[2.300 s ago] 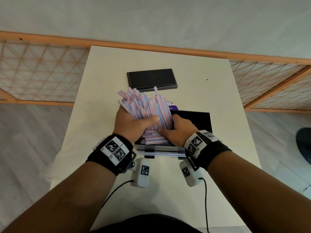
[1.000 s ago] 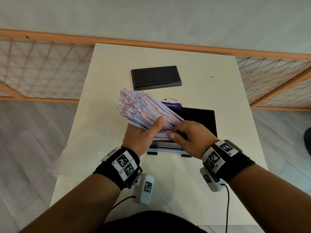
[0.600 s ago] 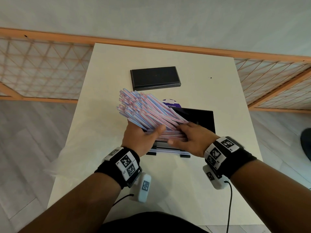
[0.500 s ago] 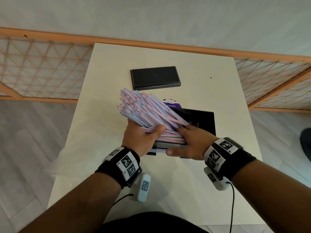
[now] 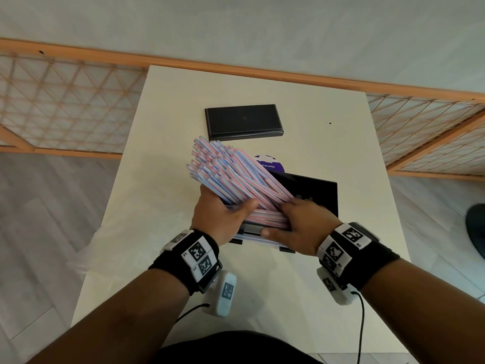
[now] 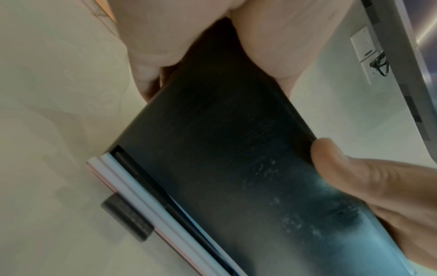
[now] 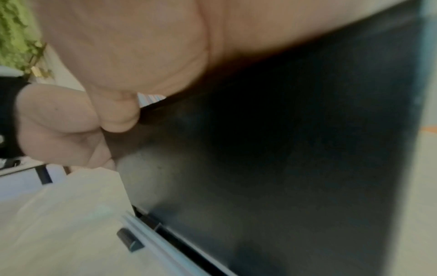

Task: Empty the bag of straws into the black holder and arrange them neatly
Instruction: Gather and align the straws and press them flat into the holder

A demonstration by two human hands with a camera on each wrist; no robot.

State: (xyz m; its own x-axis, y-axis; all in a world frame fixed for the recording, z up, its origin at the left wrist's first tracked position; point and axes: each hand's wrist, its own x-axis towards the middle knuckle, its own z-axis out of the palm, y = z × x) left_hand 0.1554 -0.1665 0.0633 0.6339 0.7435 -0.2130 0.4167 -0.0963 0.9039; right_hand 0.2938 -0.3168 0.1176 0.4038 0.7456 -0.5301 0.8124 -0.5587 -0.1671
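Near tabletop's front edge, black holder (image 5: 312, 190) sits open. My left hand (image 5: 220, 216) grips fanned straws (image 5: 236, 177), bundle tilted toward far-left. My right hand (image 5: 296, 222), fingers curled, presses low ends into holder, thumb on front wall. Loading step, I judge. Next: swing bundle flat, square ends. Lid (image 5: 242, 122) lies behind.

A pale table (image 5: 301, 106) stands against a wood-framed lattice screen (image 5: 65, 101) on grey plank flooring (image 5: 39, 219).
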